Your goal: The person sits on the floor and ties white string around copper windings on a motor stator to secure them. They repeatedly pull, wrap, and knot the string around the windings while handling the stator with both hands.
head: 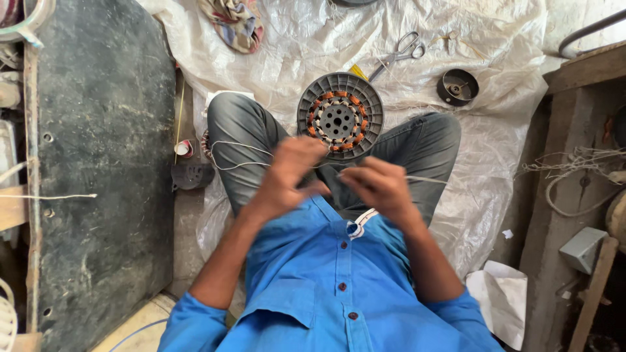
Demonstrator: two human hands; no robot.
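Head view: I see left hand (pixel 290 173) and right hand (pixel 377 184) both pinching thin white string (pixel 229 146) above lap, fingers pressed together; round grey motor stator (pixel 340 117) sits between knees, scissors (pixel 401 52) beyond.

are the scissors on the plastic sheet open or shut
Open, slightly. The metal scissors lie flat on the white plastic sheet with the two handle loops apart; the blades, pointing toward the round grey motor stator, look barely parted.

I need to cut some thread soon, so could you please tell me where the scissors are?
In the head view, the scissors lie on the white sheet at top centre-right, just beyond the round stator and left of the small black cup.
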